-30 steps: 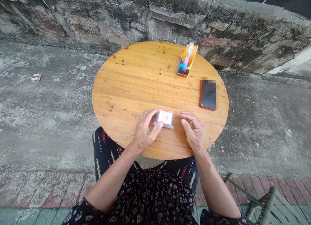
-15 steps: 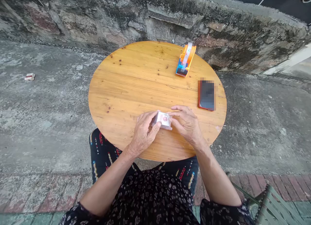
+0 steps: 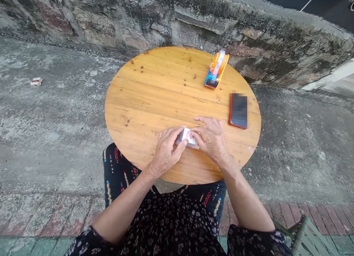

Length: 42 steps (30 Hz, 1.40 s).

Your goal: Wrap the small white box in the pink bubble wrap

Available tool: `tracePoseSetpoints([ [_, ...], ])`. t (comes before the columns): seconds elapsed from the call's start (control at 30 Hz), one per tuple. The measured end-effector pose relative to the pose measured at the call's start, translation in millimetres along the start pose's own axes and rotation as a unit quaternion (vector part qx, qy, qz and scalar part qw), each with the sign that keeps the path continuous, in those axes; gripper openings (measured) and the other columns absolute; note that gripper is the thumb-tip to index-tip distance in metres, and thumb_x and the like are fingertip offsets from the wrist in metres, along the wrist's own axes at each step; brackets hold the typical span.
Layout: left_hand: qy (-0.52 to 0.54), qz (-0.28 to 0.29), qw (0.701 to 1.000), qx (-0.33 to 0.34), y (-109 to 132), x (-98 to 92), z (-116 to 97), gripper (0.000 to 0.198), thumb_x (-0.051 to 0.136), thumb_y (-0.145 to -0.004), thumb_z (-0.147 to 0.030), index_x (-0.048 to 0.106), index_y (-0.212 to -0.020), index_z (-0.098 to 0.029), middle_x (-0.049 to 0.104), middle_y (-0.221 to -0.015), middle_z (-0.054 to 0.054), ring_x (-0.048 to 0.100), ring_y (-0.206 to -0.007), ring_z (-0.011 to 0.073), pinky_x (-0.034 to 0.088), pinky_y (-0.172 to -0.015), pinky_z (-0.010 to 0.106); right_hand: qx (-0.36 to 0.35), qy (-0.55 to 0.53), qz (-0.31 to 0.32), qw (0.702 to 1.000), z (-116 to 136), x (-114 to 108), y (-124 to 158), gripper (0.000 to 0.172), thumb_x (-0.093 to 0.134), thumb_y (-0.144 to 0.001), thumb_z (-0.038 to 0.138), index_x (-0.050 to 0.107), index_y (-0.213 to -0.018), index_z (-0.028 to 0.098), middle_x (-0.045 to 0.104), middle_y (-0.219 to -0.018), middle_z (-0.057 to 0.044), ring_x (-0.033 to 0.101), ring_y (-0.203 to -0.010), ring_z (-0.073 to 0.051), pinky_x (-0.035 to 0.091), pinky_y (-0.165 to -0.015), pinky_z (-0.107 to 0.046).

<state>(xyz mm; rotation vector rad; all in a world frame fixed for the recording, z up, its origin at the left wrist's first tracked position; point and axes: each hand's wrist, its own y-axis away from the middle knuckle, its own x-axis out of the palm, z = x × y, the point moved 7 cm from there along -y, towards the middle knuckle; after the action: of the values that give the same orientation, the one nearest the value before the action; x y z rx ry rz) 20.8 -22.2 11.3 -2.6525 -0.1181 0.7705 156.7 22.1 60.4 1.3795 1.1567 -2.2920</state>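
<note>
Rounded yellow-brown wooden table [image 3: 155, 97]: grey concrete floor [image 3: 61, 119] around, grey stone wall [image 3: 124, 23] behind. Table's near side: left hand [image 3: 167, 147] and right hand [image 3: 213, 139] clamp small white film-wrapped packet [image 3: 186, 134].

On the table [image 3: 155, 93], the packet [image 3: 187, 135] lies nearest, phone [image 3: 238, 111] behind right, tape dispenser [image 3: 217, 69] farthest back.

At a wooden table [image 3: 143, 101], the left hand [image 3: 167, 147] grips a small white packet [image 3: 187, 134] in clear wrap from its left side — the right hand [image 3: 212, 138] pinches its right end. An orange and blue tape dispenser [image 3: 217, 69] stands near the far edge; a phone [image 3: 238, 110] lies nearer, to the right. Behind runs a stone wall [image 3: 124, 23] — a green chair [image 3: 309, 237] shows at lower right.
</note>
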Motion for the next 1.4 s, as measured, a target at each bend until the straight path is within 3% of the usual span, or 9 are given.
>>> tracePoseSetpoints([
  [0.13, 0.000, 0.001, 1.000, 0.002, 0, 0.0, -1, 0.037, 0.054, -0.095, -0.032, 0.054, -0.130, -0.018, 0.062, -0.127, 0.009, 0.055, -0.116, 0.0235, 0.041, -0.103, 0.041, -0.001, -0.023, -0.012, 1.000, -1, 1, -1, 0.011, 0.056, -0.093, 0.022, 0.065, -0.086, 0.022, 0.068, -0.121, -0.007, 0.061, -0.104, -0.024, 0.042, -0.089, -0.042],
  [0.97, 0.000, -0.003, 1.000, 0.004, -2, -0.4, -2, 0.037, 0.054, -0.094, -0.030, 0.053, -0.129, -0.019, 0.062, -0.128, 0.009, 0.056, -0.117, 0.0237, 0.042, -0.102, 0.043, 0.100, -0.122, 0.049, 0.986, -23, 18, -13, 0.010, 0.047, -0.093, 0.024, 0.052, -0.085, 0.023, 0.066, -0.120, -0.012, 0.060, -0.113, -0.028, 0.042, -0.094, -0.049],
  [1.4, 0.004, -0.006, 1.000, 0.009, -1, -1.8, -3, 0.037, 0.054, -0.093, -0.029, 0.053, -0.129, -0.018, 0.062, -0.128, 0.010, 0.056, -0.118, 0.0235, 0.042, -0.103, 0.042, 0.149, -0.176, 0.021, 0.973, -33, 18, -16, 0.011, 0.047, -0.092, 0.025, 0.050, -0.082, 0.024, 0.067, -0.111, -0.011, 0.060, -0.112, -0.026, 0.044, -0.094, -0.047],
])
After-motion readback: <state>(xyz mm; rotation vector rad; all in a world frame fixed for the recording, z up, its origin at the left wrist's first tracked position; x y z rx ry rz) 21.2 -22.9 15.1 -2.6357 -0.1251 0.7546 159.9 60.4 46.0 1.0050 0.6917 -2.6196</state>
